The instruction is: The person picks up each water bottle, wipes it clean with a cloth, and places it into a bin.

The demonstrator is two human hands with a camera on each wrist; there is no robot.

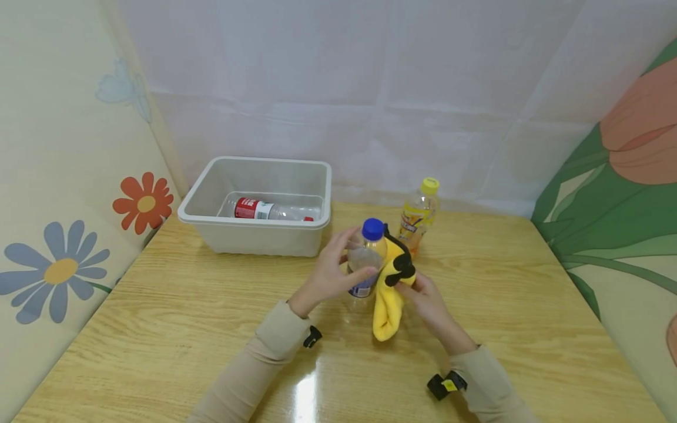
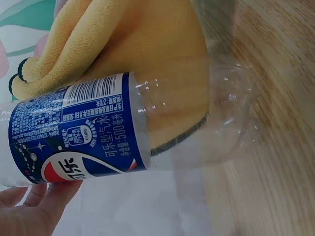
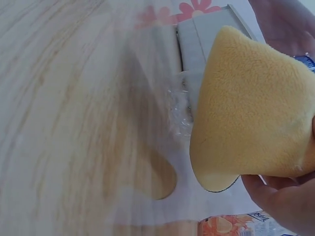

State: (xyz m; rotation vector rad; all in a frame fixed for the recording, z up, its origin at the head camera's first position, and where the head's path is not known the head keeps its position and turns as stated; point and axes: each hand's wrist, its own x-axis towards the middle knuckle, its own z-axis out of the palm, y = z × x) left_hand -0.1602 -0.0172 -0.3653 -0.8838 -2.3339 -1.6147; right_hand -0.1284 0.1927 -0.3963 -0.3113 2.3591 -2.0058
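Observation:
My left hand (image 1: 334, 267) grips a clear plastic cola bottle (image 1: 365, 258) with a blue cap, thumb and fingers round its sides. In the left wrist view the bottle's blue label (image 2: 74, 132) shows close up, and its lower part is see-through. A yellow cloth (image 1: 389, 308) with black edging is held by my right hand (image 1: 427, 302), pressed up along the bottle's right side. In the right wrist view the folded cloth (image 3: 251, 108) covers most of the bottle, and the right fingers lie at its lower edge.
Behind and right stands a drink bottle (image 1: 418, 217) with a yellow cap and orange label. A pale plastic bin (image 1: 259, 238) sits at the back left; a red-labelled bottle (image 1: 256, 208) lies inside. Fabric walls (image 1: 370, 117) border the wooden table (image 1: 201, 329).

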